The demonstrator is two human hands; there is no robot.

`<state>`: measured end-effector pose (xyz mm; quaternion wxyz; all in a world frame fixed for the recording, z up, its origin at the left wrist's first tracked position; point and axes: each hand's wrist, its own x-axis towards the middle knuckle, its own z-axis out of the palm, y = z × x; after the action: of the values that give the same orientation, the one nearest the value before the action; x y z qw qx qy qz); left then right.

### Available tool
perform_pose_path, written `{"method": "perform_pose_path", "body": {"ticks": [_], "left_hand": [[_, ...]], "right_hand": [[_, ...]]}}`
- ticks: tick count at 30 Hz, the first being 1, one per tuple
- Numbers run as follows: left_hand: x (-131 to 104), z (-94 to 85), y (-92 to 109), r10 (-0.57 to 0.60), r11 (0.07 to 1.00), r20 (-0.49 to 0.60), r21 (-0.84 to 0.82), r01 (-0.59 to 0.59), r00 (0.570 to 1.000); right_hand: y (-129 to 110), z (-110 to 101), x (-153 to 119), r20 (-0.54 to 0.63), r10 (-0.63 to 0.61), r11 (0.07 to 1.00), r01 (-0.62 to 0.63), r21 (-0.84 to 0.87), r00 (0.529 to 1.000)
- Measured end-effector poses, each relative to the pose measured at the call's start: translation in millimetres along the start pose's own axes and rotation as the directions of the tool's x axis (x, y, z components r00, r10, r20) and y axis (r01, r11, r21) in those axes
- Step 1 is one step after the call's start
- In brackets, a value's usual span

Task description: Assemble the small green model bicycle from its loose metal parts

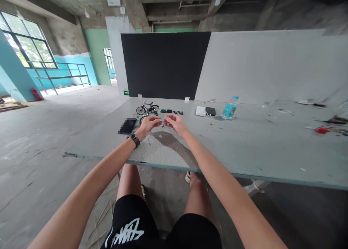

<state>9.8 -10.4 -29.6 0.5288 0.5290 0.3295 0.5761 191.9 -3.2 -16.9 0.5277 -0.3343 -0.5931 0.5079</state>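
Both my hands are raised over the table (pixel 206 147), their fingertips almost meeting. My left hand (pixel 149 125), with a dark watch on the wrist, is closed in a pinch; what is in it is too small to name. My right hand (pixel 175 123) pinches too, around something small I cannot make out. Just beyond them stands a black model bicycle (pixel 147 107). A green model bicycle (pixel 144 118) is partly hidden behind my left hand. Small green and black parts (pixel 166 111) lie in a row behind my right hand.
A dark tablet-like device (pixel 127 126), partly blurred, lies left of my hands. To the right are a white power bank (pixel 201 111), a dark one (pixel 210 111) and a bottle of blue liquid (pixel 230 108). A red item (pixel 321 130) lies far right.
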Motion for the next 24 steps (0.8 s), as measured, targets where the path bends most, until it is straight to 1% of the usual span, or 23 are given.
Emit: {"method": "perform_pose_path", "body": {"ticks": [2,4,9,11,14,17,20,24], "left_hand": [[0.0,1.2,0.0,0.001,1.000,-0.023,-0.030,-0.002,1.000],[-0.6,2.3,-0.2,-0.013,0.998,-0.028,-0.059,0.011,1.000],[-1.8,2.9,-1.6,-0.010,0.996,-0.008,-0.087,0.010,1.000],[-1.3,2.1,-1.9,-0.022,0.997,-0.004,-0.072,0.022,1.000],[0.1,1.0,-1.6,-0.053,0.997,-0.012,-0.063,0.052,0.999],[1.6,0.8,-0.9,-0.071,0.991,-0.006,-0.110,0.070,0.997],[3.0,0.3,-2.0,-0.078,0.984,0.002,-0.163,0.078,0.997],[3.6,-1.7,-6.1,-0.086,0.982,0.006,-0.167,0.085,0.996]], "right_hand": [[1.5,0.7,0.4,-0.011,-0.006,0.999,0.006,0.033,1.000],[3.6,1.9,0.5,-0.018,-0.027,0.999,0.028,0.025,0.999],[12.0,6.6,1.0,-0.092,-0.117,0.984,0.103,-0.145,0.989],[14.6,7.5,1.8,-0.106,-0.138,0.978,0.119,-0.172,0.985],[15.1,5.4,4.0,-0.082,-0.148,0.975,0.132,-0.178,0.986],[12.5,-0.7,7.3,-0.036,-0.142,0.975,0.133,-0.176,0.989],[9.5,-6.5,10.1,-0.051,-0.120,0.982,0.112,-0.150,0.991],[7.9,-7.7,10.4,-0.051,-0.106,0.990,0.100,-0.099,0.993]]}}
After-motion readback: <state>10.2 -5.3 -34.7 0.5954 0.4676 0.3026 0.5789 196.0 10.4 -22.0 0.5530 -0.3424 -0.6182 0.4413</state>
